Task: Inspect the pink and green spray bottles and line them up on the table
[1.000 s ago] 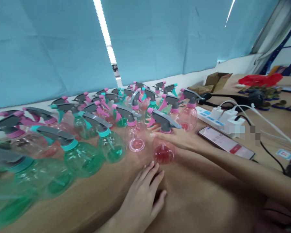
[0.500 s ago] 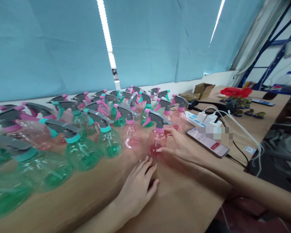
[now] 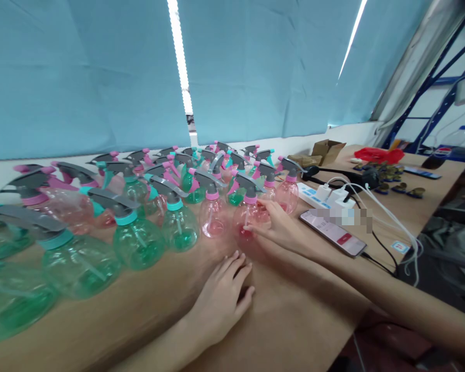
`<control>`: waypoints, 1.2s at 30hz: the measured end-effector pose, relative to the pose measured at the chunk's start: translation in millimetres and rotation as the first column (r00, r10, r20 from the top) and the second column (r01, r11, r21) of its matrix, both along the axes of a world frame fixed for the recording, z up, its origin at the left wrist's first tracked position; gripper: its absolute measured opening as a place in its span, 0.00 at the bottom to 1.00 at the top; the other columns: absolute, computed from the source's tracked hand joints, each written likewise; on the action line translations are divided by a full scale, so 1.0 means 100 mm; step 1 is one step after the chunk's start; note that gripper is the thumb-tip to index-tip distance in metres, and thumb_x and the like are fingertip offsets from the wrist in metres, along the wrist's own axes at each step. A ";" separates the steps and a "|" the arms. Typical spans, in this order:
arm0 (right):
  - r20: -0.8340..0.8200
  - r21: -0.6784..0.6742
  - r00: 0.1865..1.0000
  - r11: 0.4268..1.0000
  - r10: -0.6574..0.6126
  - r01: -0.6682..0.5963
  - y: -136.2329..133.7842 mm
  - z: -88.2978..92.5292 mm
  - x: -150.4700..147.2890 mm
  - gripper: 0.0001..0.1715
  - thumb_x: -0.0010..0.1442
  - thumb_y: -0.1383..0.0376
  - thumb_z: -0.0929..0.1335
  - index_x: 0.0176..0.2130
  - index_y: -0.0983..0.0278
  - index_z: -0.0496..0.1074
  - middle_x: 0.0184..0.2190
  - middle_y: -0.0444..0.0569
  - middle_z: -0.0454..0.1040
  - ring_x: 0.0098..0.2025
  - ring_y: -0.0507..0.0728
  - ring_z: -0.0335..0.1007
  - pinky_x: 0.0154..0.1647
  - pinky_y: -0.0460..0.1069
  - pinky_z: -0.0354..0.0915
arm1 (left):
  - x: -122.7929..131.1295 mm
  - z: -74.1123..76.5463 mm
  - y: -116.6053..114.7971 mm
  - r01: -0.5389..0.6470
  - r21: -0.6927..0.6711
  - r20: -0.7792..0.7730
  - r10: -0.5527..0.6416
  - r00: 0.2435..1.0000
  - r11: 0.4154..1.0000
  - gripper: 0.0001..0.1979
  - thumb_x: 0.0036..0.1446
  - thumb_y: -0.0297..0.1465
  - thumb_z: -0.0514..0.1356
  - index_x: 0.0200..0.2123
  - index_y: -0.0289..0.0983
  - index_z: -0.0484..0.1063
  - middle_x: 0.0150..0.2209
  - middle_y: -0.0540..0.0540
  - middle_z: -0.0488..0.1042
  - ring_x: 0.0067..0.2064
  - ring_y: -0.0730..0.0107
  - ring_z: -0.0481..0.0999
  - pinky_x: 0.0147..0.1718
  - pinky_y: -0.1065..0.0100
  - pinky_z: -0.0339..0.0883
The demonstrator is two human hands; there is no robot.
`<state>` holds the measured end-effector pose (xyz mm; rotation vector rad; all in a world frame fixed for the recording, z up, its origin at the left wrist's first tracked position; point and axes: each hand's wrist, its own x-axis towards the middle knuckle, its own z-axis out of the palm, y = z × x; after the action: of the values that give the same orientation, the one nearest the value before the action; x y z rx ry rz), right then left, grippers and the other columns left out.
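Note:
Several small pink and green spray bottles with grey triggers stand crowded on the wooden table (image 3: 294, 320). My right hand (image 3: 281, 227) is cupped round the side of a pink spray bottle (image 3: 247, 217) at the front right of the group, fingers curled on its body. Flat on the table lies my left hand (image 3: 220, 297), palm down, fingers together and stretched toward that bottle, holding nothing. A green spray bottle (image 3: 180, 227) stands just left of the pink ones.
A phone (image 3: 333, 232) lies right of my right hand, cabled to a white power strip (image 3: 321, 195) with chargers. Further right are a cardboard box (image 3: 327, 150), a red bag (image 3: 377, 154) and small dark items. Blue blinds hang behind. The table edge falls off at lower right.
My right hand has shifted round the pink bottle and set it upright near the group. The view has swung slightly; my left hand stays flat on the table.

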<state>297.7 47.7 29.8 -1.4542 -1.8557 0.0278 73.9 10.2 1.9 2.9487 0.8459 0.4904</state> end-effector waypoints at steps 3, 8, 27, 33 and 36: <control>0.006 0.009 1.000 1.000 -0.015 0.015 0.05 0.01 -0.01 0.38 0.55 0.49 0.68 0.57 0.67 0.60 0.54 0.62 0.67 0.57 0.66 0.64 0.57 0.62 0.61 | 0.00 0.01 -0.01 -0.002 -0.010 -0.020 0.002 1.000 1.000 0.20 0.60 0.28 0.58 0.55 0.30 0.67 0.58 0.34 0.67 0.61 0.50 0.63 0.55 0.48 0.61; 0.017 0.021 0.999 0.999 -0.033 0.033 0.12 0.02 -0.03 0.37 0.56 0.50 0.68 0.57 0.67 0.60 0.54 0.63 0.67 0.58 0.67 0.62 0.58 0.63 0.59 | 0.00 0.03 -0.01 0.008 -0.022 -0.038 -0.009 0.999 1.000 0.21 0.61 0.28 0.58 0.57 0.30 0.66 0.59 0.35 0.66 0.61 0.51 0.63 0.56 0.48 0.60; 0.068 0.034 0.995 0.997 -0.077 0.075 0.36 0.04 -0.07 0.38 0.54 0.58 0.72 0.58 0.72 0.61 0.53 0.64 0.70 0.55 0.68 0.65 0.56 0.62 0.62 | -0.03 -0.04 0.03 0.027 -0.001 -0.063 -0.027 0.998 1.000 0.22 0.61 0.29 0.57 0.58 0.31 0.64 0.61 0.36 0.64 0.62 0.50 0.61 0.55 0.47 0.61; 0.074 0.033 0.993 0.995 -0.091 0.089 0.45 0.06 -0.11 0.39 0.54 0.60 0.72 0.59 0.76 0.60 0.51 0.64 0.71 0.54 0.67 0.66 0.56 0.60 0.62 | -0.02 -0.03 0.03 0.025 0.001 -0.060 -0.025 0.998 1.000 0.22 0.61 0.29 0.57 0.58 0.31 0.64 0.60 0.36 0.65 0.62 0.51 0.61 0.55 0.47 0.61; 0.067 0.030 0.992 0.994 -0.106 0.104 0.46 0.06 -0.14 0.39 0.55 0.60 0.72 0.59 0.75 0.60 0.52 0.64 0.70 0.55 0.68 0.66 0.55 0.60 0.63 | -0.02 -0.04 0.04 0.027 0.009 -0.046 -0.026 0.999 1.000 0.22 0.61 0.29 0.57 0.58 0.31 0.64 0.60 0.36 0.64 0.62 0.51 0.61 0.55 0.47 0.61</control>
<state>284.1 93.9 35.4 -1.5494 -1.8244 -0.0991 71.5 13.9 -1.9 2.9871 0.8097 0.4280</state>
